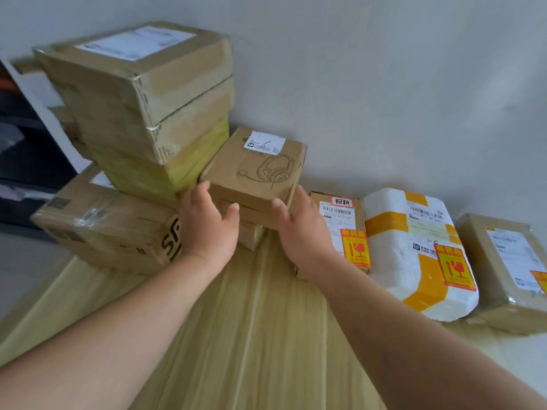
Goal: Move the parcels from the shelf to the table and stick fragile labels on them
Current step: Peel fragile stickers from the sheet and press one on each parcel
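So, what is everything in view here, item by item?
Headset box: one, brown, on a smaller box, mid-table.
Stacked boxes: several, brown, some yellow-green tape, left.
Lettered box: one, brown, front left.
Small parcel: one, brown, right of hands.
Foam parcel: one, white, yellow tape, further right.
End parcel: one, brown, far right.
Fragile labels: three, red-orange, one per right-side parcel.
Table: one, light wood.
Shelf: one, dark, far left.
Left hand, right hand: gripping headset box's sides.
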`<state>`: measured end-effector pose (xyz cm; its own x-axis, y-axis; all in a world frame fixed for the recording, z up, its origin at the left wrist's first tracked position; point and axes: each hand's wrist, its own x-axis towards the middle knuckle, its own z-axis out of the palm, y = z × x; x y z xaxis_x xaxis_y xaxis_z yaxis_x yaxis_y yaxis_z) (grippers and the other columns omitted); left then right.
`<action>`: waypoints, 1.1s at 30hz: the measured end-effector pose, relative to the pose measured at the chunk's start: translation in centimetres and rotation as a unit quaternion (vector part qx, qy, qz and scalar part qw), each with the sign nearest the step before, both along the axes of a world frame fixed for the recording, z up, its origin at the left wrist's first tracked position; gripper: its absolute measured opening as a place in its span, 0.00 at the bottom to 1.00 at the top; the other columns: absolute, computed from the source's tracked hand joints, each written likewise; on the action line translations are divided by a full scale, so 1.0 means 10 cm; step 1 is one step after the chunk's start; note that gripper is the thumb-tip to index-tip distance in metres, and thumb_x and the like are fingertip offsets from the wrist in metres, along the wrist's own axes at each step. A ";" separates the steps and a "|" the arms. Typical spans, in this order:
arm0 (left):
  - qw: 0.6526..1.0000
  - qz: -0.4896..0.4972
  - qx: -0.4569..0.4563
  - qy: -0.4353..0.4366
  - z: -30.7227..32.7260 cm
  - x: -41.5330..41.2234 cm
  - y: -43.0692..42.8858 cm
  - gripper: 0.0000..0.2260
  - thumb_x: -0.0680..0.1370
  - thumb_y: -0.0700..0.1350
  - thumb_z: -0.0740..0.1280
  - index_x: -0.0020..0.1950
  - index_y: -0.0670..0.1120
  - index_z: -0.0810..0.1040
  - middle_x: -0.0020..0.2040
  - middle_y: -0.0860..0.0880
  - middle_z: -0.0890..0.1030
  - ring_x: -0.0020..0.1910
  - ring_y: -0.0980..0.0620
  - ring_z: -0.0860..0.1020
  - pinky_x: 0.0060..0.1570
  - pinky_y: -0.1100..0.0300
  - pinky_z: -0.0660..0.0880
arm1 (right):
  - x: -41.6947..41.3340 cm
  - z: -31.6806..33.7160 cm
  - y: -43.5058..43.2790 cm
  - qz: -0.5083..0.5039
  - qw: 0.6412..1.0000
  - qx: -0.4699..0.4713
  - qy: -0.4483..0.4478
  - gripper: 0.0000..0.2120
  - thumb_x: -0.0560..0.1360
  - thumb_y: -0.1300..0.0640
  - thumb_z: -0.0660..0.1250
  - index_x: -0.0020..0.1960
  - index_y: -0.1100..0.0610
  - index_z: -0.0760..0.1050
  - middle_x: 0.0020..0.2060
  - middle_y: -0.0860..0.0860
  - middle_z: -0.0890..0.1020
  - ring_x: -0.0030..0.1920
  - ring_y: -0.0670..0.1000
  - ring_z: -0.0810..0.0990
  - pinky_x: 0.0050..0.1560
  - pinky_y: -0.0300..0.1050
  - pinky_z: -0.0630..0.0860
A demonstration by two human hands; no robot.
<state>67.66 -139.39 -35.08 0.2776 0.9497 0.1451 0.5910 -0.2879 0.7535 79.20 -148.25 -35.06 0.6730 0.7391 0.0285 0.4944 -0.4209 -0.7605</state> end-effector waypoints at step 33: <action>0.980 -0.048 -0.176 -0.077 0.10 0.05 0.13 0.28 0.74 0.60 0.61 0.72 0.53 0.63 0.66 0.51 0.73 0.62 0.47 0.74 0.59 0.45 0.74 | 0.15 -0.11 0.02 -0.100 0.976 -0.026 0.191 0.11 0.83 0.50 0.53 0.57 0.54 0.71 0.45 0.50 0.76 0.43 0.50 0.75 0.38 0.47 0.73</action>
